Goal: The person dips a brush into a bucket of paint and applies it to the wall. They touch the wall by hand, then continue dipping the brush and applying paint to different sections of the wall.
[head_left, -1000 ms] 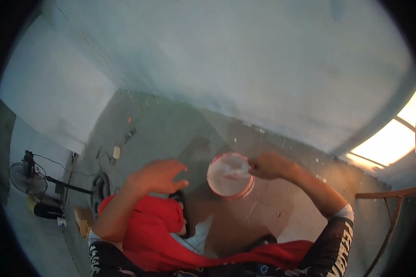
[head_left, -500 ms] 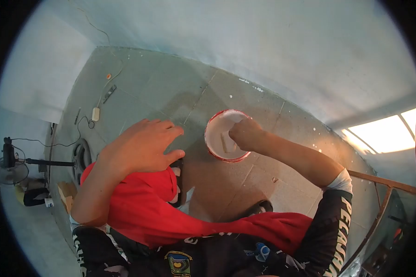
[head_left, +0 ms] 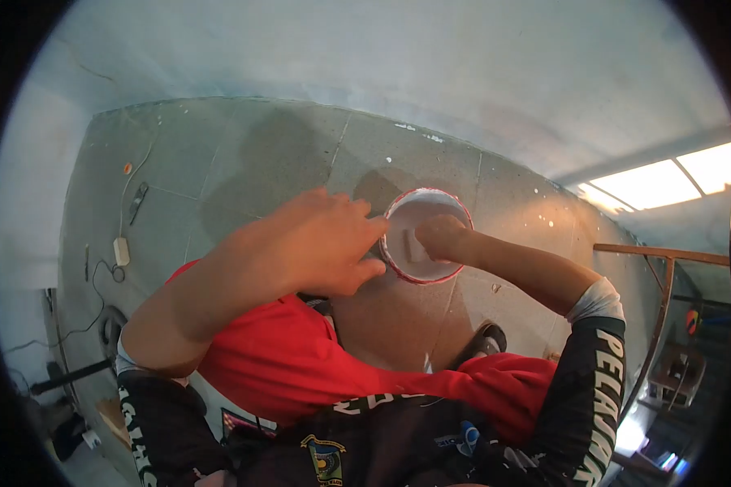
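Observation:
A round bucket (head_left: 387, 258) with a red-marked rim stands on the floor, with white paint-like liquid inside. My right hand (head_left: 440, 238) reaches in over its right side, fingers closed. Right beside the fist, inside the bucket, shows a pale block-shaped piece (head_left: 414, 246); what the fingers grip is hidden beneath them. My left hand (head_left: 325, 243) is held out at the bucket's left, thumb apart and fingers stretched. Its fingertips overlap the left rim in this view, and nothing is in it.
Pale walls (head_left: 365, 57) border the tiled floor (head_left: 252, 154), which carries white spots. To the left lie a power strip (head_left: 121, 252) with a cord and a dark flat tool (head_left: 138, 204). A metal-framed stand (head_left: 662, 258) is at the right.
My left hand has moved right, to the bucket's rim. My right hand stays in the bucket, and the pale piece beside it shows wider. The view has shifted.

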`<action>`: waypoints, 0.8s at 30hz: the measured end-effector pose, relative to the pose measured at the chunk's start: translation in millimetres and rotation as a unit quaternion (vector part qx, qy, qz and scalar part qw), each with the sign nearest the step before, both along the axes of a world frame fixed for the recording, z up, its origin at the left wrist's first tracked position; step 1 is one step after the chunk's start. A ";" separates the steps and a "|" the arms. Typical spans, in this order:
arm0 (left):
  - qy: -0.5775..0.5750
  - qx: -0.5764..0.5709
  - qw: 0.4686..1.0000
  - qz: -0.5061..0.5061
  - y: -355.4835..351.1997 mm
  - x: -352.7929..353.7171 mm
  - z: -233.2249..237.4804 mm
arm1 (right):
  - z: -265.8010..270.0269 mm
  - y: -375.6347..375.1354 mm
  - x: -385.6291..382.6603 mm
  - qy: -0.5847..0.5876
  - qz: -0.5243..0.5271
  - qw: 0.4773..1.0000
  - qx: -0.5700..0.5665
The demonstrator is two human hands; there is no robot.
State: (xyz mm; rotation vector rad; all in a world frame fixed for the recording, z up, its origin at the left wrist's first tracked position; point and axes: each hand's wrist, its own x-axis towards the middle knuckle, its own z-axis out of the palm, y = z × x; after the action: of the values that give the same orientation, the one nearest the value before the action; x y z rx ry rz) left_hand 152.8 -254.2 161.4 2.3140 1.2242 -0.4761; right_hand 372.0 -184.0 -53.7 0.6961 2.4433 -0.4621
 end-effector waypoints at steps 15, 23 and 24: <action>0.006 -0.004 1.000 0.020 24.9 -39.9 -26.1 | 52.0 4.3 25.9 -0.017 -0.134 0.991 -0.006; 0.052 -0.015 0.998 0.019 30.9 -4.8 -20.9 | 101.5 8.9 99.2 0.128 -0.261 0.949 -0.123; 0.055 -0.021 0.998 0.019 32.4 0.4 -18.9 | 98.8 9.7 108.2 0.131 -0.263 0.948 -0.120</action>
State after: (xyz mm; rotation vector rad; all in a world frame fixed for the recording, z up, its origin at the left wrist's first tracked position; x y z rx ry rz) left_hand 153.1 -221.8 142.4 2.2513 1.2940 -0.6183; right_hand 480.2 -174.4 45.1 1.2476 2.3564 -1.1003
